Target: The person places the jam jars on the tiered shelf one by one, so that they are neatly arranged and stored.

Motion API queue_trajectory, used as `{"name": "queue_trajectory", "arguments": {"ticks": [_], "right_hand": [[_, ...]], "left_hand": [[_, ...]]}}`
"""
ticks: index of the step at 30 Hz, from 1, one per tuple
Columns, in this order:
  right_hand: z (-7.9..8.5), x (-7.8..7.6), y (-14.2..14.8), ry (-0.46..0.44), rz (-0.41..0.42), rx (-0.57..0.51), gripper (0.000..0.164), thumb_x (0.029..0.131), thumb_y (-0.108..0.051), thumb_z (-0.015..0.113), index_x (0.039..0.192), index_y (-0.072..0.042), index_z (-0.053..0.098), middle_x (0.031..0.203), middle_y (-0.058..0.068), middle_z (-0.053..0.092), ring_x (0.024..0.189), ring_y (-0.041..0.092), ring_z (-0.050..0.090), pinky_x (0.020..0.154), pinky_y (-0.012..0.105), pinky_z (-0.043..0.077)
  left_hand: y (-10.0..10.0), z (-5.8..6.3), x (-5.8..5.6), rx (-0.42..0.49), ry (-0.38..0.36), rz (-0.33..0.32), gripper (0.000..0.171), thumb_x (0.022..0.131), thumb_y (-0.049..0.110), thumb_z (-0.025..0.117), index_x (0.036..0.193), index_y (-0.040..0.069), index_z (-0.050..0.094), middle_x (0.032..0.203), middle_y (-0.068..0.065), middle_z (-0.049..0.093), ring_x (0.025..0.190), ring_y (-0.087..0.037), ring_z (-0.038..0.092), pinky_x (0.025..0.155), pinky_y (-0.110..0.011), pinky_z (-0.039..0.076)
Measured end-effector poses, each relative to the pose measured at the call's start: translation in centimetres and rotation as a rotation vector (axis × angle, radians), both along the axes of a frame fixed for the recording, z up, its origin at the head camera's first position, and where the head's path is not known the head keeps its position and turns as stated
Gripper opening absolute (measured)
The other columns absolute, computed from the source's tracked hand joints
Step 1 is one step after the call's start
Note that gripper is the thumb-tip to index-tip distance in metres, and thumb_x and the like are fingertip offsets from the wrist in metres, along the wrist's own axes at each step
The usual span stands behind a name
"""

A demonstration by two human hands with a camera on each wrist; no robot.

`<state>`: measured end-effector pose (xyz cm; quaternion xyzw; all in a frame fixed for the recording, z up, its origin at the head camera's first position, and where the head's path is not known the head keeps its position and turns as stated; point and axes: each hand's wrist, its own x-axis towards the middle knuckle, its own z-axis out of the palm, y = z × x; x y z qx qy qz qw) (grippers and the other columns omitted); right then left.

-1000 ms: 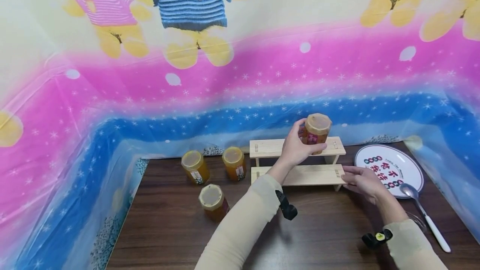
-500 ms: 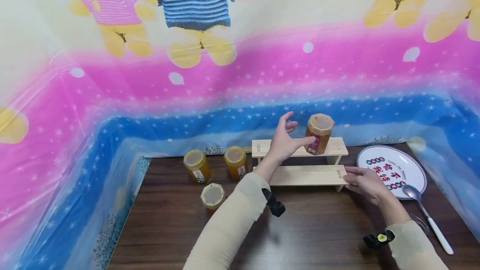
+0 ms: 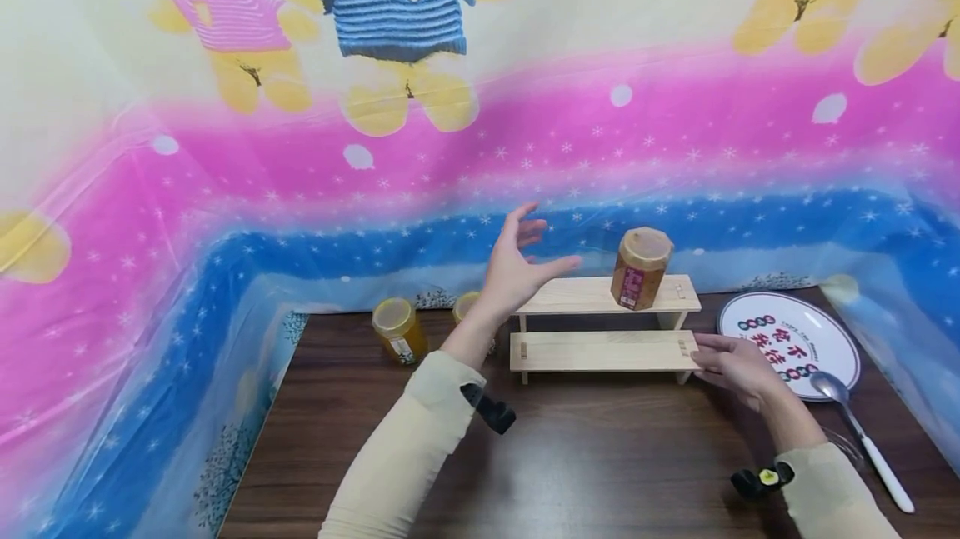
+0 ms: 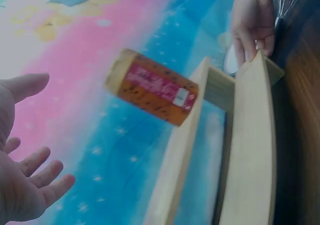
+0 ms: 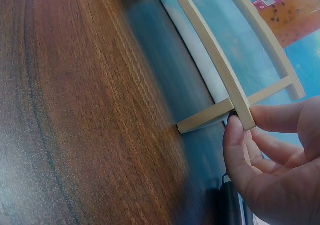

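A jar (image 3: pixel 642 269) of orange preserve with dark seeds, a gold lid and a magenta label stands upright on the upper tier of a two-tier wooden rack (image 3: pixel 600 351). To its left, my left hand (image 3: pixel 513 272) hovers with thumb and fingers spread, apart from the jar; the left wrist view shows the same gap between that hand (image 4: pixel 25 170) and the jar (image 4: pixel 155 87). My right hand (image 3: pixel 738 368) pinches the right end of the lower tier. In the right wrist view, the thumb and fingers of this hand (image 5: pixel 280 170) lie on opposite faces of the board (image 5: pixel 215 60).
Two yellow jars, one (image 3: pixel 400 331) fully visible and another (image 3: pixel 466 303) partly behind my left arm, stand at the table's back left. On the right lie a white plate (image 3: pixel 813 326) with red characters and a white-handled spoon (image 3: pixel 870 447). A whisk (image 4: pixel 286 2) is beyond my right hand.
My left hand has let go of the jar on the upper tier and drawn away to the left. Its forearm now covers the front jar. The right hand keeps its hold on the rack.
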<state>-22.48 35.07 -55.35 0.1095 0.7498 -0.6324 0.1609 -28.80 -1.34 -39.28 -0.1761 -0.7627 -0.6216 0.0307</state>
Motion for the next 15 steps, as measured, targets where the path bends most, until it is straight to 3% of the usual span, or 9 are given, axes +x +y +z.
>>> {"name": "queue_trajectory", "arguments": {"ticks": [8,15], "right_hand": [[-0.1,0.1,0.0,0.009,0.007,-0.006,0.067,0.106,-0.014,0.060,0.158,0.012,0.025,0.152,0.036,0.041,0.104,0.011,0.068,0.094,0.033,0.057],[0.0,0.1,-0.1,0.011,0.003,-0.008,0.066,0.106,-0.012,0.059,0.157,0.013,0.025,0.151,0.036,0.043,0.104,0.010,0.068,0.095,0.035,0.057]], "left_hand": [[-4.3,1.5,1.1,-0.019,0.095,0.035,0.092,0.084,0.032,0.090,0.158,0.027,0.036,0.145,0.001,0.053,0.135,-0.024,0.051,0.110,-0.047,0.045],[-8.8,1.9,2.1,-0.025,0.127,0.111,0.091,0.083,0.031,0.091,0.157,0.027,0.038,0.145,0.002,0.054,0.137,-0.020,0.049,0.110,-0.049,0.044]]}}
